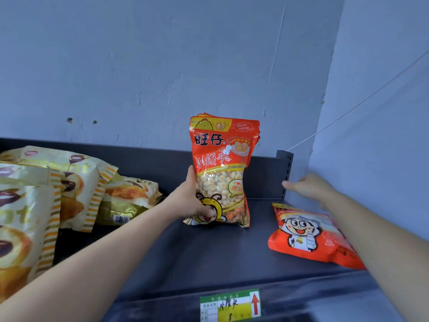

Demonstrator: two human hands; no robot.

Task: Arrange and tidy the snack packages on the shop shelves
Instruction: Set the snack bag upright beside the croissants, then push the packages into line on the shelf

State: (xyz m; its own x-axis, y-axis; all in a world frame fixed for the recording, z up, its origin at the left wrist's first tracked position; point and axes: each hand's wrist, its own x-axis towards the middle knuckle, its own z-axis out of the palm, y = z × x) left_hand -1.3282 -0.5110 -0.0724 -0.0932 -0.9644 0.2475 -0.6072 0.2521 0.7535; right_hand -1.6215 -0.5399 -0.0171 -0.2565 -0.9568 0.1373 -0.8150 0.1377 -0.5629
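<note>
An orange snack bag of small round biscuits (222, 163) stands upright on the dark shelf (209, 249), with more of the same bags stacked behind it. My left hand (193, 198) grips its lower left side, thumb on the front. My right hand (306, 187) hovers flat with fingers spread, just right of the upright bags and holding nothing. Below that hand, an orange bag with a cartoon face (308, 235) lies flat on the shelf at the right.
Several yellow pastry bags (58, 182) lie piled at the shelf's left. A dark back rail (151, 159) and a corner post (285, 173) bound the shelf; a blue wall stands behind and to the right. A green price label (229, 305) sits on the front edge.
</note>
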